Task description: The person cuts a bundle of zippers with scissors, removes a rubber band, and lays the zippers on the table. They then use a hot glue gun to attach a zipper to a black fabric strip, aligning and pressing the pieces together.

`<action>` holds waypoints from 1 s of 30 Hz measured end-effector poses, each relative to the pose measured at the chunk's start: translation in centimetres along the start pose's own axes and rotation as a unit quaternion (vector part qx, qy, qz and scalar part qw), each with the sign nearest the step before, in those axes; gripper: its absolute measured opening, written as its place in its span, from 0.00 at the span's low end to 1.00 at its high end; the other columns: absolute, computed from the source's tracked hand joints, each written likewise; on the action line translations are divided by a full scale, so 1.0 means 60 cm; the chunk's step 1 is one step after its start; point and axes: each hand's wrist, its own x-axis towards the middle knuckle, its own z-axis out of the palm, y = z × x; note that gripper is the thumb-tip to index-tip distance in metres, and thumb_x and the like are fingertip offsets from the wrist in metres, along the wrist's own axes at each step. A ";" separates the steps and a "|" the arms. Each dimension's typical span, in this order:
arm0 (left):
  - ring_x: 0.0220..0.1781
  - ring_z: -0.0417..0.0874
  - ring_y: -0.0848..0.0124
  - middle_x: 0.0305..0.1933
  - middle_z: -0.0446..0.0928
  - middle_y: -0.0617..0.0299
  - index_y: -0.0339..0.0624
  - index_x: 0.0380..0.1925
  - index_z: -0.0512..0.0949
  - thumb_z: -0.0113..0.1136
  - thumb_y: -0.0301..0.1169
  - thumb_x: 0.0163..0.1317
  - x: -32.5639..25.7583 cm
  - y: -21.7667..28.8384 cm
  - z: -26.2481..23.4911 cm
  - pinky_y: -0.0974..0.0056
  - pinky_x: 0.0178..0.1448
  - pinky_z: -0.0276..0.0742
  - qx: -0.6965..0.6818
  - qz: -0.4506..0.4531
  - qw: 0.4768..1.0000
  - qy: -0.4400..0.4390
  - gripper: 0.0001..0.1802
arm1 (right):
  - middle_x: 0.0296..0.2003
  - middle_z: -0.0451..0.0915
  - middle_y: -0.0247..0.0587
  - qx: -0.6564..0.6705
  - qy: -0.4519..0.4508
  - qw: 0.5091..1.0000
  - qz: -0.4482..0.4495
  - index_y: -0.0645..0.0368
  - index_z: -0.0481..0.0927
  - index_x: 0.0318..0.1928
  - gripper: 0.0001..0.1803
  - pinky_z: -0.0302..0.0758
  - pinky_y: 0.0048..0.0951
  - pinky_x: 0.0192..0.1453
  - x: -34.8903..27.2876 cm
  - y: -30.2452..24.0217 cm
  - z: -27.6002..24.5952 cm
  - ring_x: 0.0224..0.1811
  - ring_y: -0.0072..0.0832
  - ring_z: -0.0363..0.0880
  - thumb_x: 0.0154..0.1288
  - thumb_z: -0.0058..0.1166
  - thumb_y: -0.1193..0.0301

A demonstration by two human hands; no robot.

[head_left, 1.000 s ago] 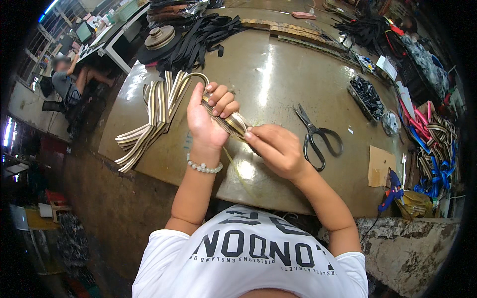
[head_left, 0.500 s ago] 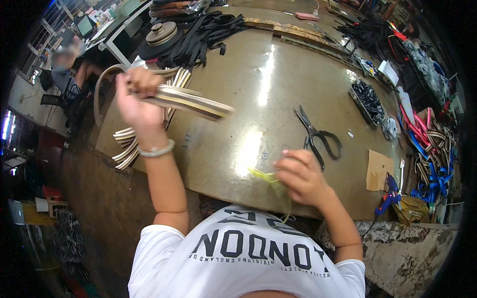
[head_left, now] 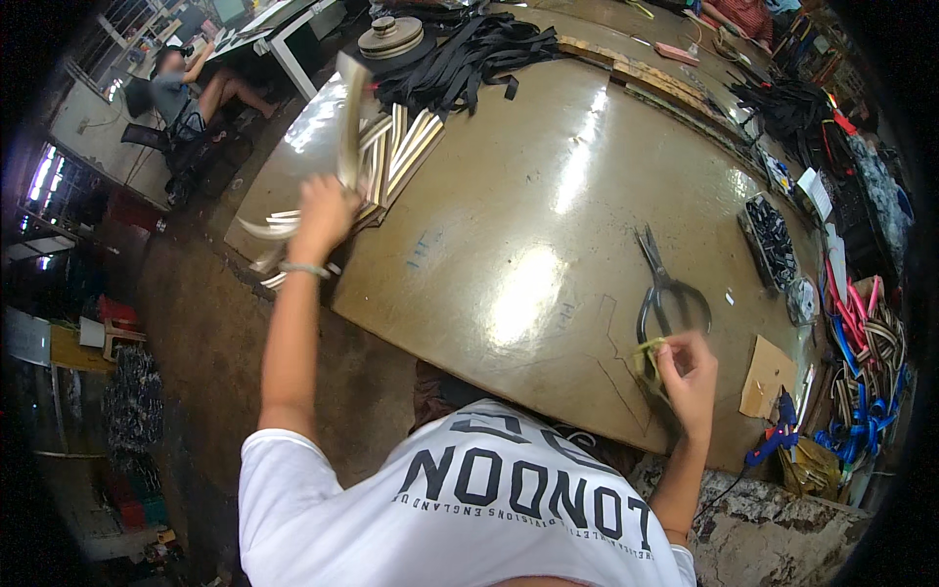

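My left hand (head_left: 328, 210) is closed around a striped strap (head_left: 350, 127), which stands up from the fist, blurred by motion. Just beyond that hand, at the table's left side, lies a pile of cream, brown and black striped straps (head_left: 399, 161), some of their ends by my wrist. At the near right, my right hand (head_left: 691, 377) pinches a bunch of thin yellow-green string (head_left: 648, 360). Black-handled scissors (head_left: 667, 293) lie on the table right beside it, blades pointing away from me and closed or nearly so.
A brown table (head_left: 469, 264) spans the middle. Black straps (head_left: 499, 59) and a round reel (head_left: 391, 37) lie at the far left. On the right are a tray of black buckles (head_left: 770, 240), cardboard (head_left: 768, 377), a blue glue gun (head_left: 778, 430) and colourful straps (head_left: 866, 338). A person (head_left: 191, 93) sits far left.
My left hand has swung the strap from above the table toward the pile, and the strap now points up. My right hand, with the yellow-green string, has moved right, beside the scissors' handles.
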 end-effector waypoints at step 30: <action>0.33 0.85 0.65 0.30 0.79 0.57 0.33 0.41 0.73 0.60 0.34 0.63 -0.133 0.169 -0.146 0.56 0.45 0.86 -0.740 0.161 0.455 -0.468 0.15 | 0.64 0.58 0.47 -0.205 -0.009 0.875 -0.439 0.45 0.64 0.67 0.52 0.64 0.44 0.66 0.148 -0.223 0.086 0.60 0.49 0.62 0.37 0.75 0.66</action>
